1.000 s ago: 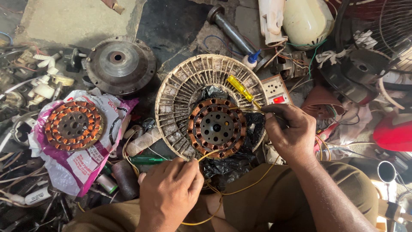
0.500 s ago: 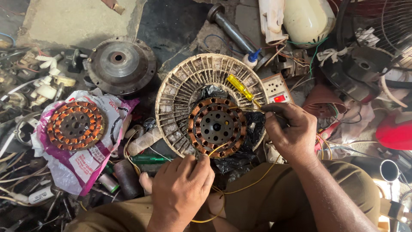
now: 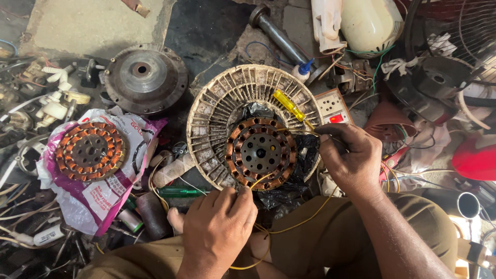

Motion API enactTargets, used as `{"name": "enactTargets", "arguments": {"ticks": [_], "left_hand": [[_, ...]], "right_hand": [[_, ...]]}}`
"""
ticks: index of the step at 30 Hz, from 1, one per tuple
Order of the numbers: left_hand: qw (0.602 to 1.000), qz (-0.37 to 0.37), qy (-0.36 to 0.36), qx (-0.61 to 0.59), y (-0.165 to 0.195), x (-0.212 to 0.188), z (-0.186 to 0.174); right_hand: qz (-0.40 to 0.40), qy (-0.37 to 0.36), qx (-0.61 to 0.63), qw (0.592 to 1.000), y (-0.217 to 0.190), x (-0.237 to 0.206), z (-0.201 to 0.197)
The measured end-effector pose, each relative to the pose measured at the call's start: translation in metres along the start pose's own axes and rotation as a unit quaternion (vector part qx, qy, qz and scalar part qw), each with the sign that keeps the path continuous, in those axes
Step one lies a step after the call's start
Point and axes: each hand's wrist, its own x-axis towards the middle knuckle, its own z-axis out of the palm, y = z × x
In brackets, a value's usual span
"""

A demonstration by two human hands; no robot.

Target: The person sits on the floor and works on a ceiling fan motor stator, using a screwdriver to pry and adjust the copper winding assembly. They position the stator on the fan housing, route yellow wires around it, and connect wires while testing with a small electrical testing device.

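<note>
While the person sits over a cluttered workshop floor, the round copper-wound motor stator with a grey metal hub [image 3: 261,153] lies in the middle of a dirty cream-coloured ribbed plastic disc [image 3: 222,111], on a piece of crumpled black plastic [image 3: 302,155]. The left hand [image 3: 217,227] is just below the stator, its fingers curled together and pinching a thin yellow wire [image 3: 289,225] that rises to the lower edge of the windings; the wire also loops down over the person's olive-brown trousers [image 3: 330,237]. The right hand [image 3: 349,157] is at the right edge of the stator, closed around the lower end of a screwdriver with a transparent yellow handle [image 3: 289,105], and the handle points up and to the left over the ribbed disc.

On the left, a second copper-wound stator [image 3: 90,151] rests on a white and pink plastic bag [image 3: 103,196]. Above it lies a round dark grey metal motor cover [image 3: 144,77]. A green-handled screwdriver [image 3: 181,192] lies near the left hand, just below the disc. Behind the right hand a white socket board with a red switch [image 3: 333,106] is visible, and beside the disc's upper rim stands a small white bottle with a blue nozzle [image 3: 302,71]. At the far right a red rounded object [image 3: 475,157] is partly in view.
</note>
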Motion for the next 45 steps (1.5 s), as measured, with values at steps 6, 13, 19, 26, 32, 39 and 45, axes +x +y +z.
{"name": "enactTargets", "arguments": {"ticks": [6,13,19,26,32,39,45], "left_hand": [[1.0,0.007,0.015,-0.006,-0.001,0.0,-0.001],[1.0,-0.003,0.016,0.0,-0.001,0.0,-0.002],[1.0,-0.001,-0.006,-0.003,0.0,-0.001,-0.002],[1.0,0.002,-0.007,-0.005,0.0,-0.001,-0.002],[1.0,0.003,0.003,-0.001,0.0,-0.001,-0.002],[1.0,0.006,0.005,-0.017,-0.001,0.001,-0.001],[0.999,-0.026,0.041,-0.02,-0.014,0.003,-0.013]], "right_hand": [[-0.011,0.0,0.008,1.0,-0.001,0.001,0.0],[0.0,-0.006,0.015,1.0,-0.003,0.001,0.0],[0.007,-0.008,0.01,1.0,-0.004,0.001,0.0],[-0.023,0.002,0.009,1.0,-0.004,0.001,-0.001],[-0.005,-0.001,0.006,1.0,-0.004,0.001,0.0],[-0.014,0.007,0.024,1.0,0.001,-0.002,-0.001],[-0.012,-0.056,0.166,0.984,0.011,-0.004,-0.012]]}}
